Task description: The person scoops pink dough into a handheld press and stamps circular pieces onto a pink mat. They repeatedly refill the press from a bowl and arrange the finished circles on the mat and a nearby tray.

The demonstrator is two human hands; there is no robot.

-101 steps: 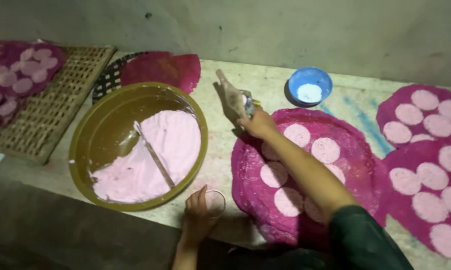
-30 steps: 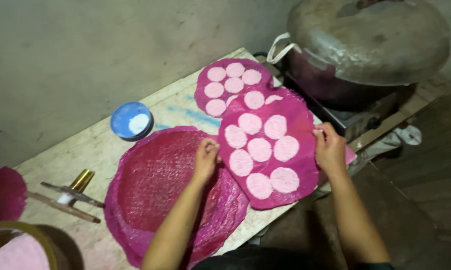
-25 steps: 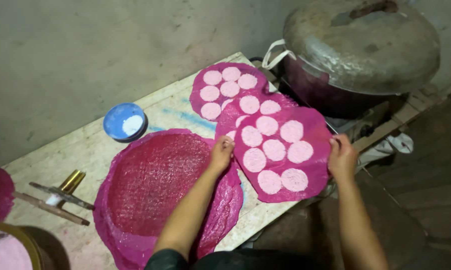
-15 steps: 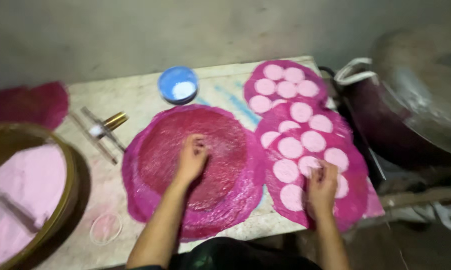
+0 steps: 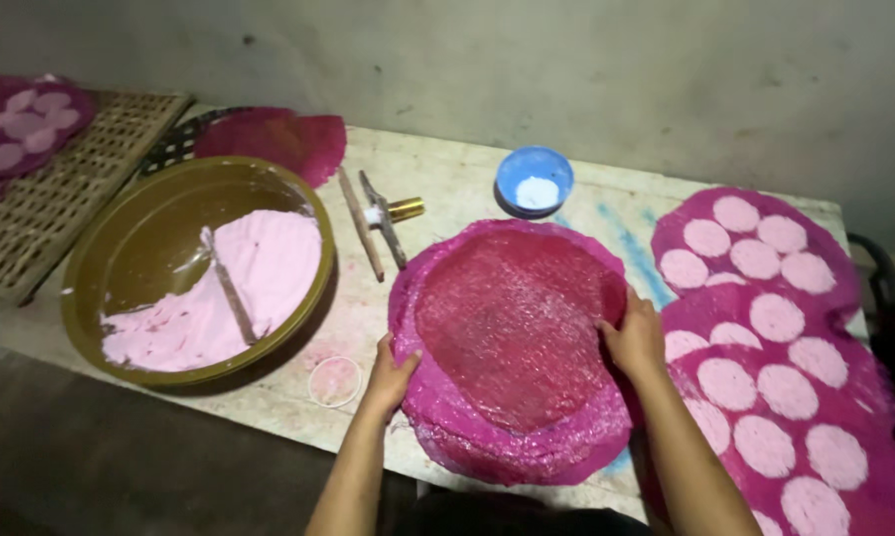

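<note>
A stack of round magenta mesh mats (image 5: 512, 337) lies on the table in front of me, its top mat bare. My left hand (image 5: 393, 375) grips the stack's left edge, thumb on top. My right hand (image 5: 634, 335) holds the right edge of the top mat. To the right lie two more magenta mats (image 5: 844, 397) covered with several pale pink dough discs. A wide olive basin (image 5: 110, 288) of pink batter with a flat stick in it stands at the left.
A small blue bowl (image 5: 534, 179) with white powder stands near the wall. A brass-handled tool and wooden sticks (image 5: 380, 218) lie beside the basin. A round ring mould (image 5: 334, 381) rests near the front edge. A woven bamboo tray (image 5: 60, 189) with more mats sits far left.
The disc-covered mat was set down at the right. Both hands have come back to the bare mat stack and taken its edges. The view swung left, bringing the basin in.
</note>
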